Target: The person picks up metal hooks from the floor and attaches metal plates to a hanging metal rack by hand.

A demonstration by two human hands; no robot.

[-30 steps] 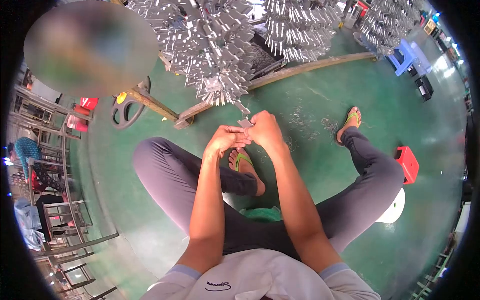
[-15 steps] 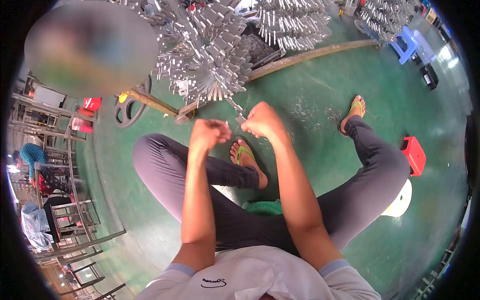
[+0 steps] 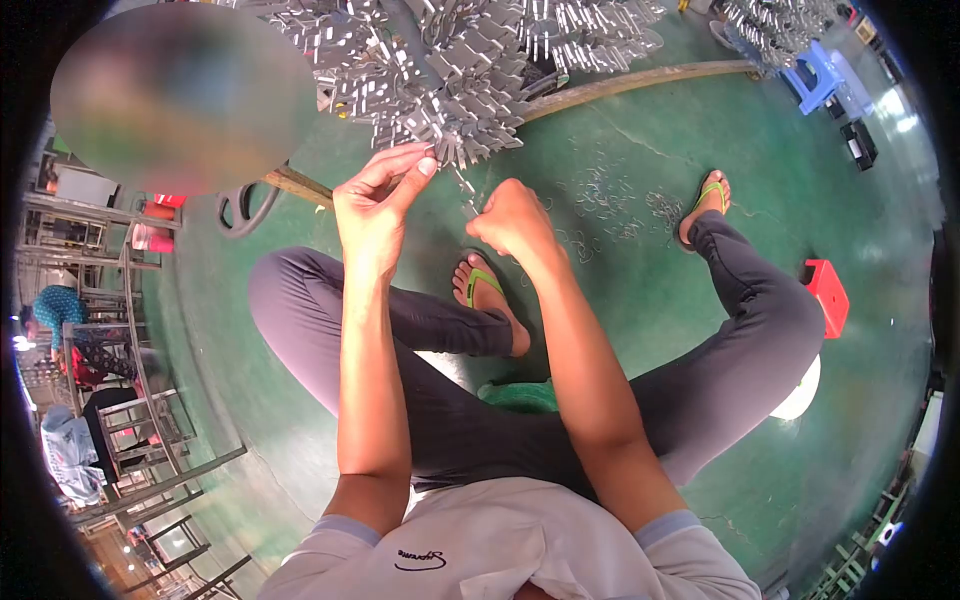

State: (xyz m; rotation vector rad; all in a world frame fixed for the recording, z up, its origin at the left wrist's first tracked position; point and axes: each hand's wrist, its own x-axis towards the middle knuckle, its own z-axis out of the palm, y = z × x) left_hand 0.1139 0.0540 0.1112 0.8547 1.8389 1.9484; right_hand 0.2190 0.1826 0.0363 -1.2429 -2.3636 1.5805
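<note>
Flat silver metal pieces hang in a dense cluster (image 3: 470, 105) in front of me. My left hand (image 3: 378, 205) is raised at the cluster's lower edge, thumb and fingers pinched together at a metal piece whose shape is mostly hidden. From the cluster's bottom a thin strand of metal links (image 3: 464, 184) hangs down. My right hand (image 3: 515, 220) is closed at that strand's lower end, with its fingertips curled round it.
Small wire bits (image 3: 605, 200) lie scattered on the green floor. A wooden beam (image 3: 640, 92) runs behind them. More metal clusters (image 3: 590, 35) hang at the back. A red stool (image 3: 828, 298) and blue stool (image 3: 812, 78) stand right. A green object (image 3: 518, 396) is below me.
My left hand has risen from beside the right hand to the cluster's lower edge. The right hand has shifted slightly up and left, and the cluster has swung or turned.
</note>
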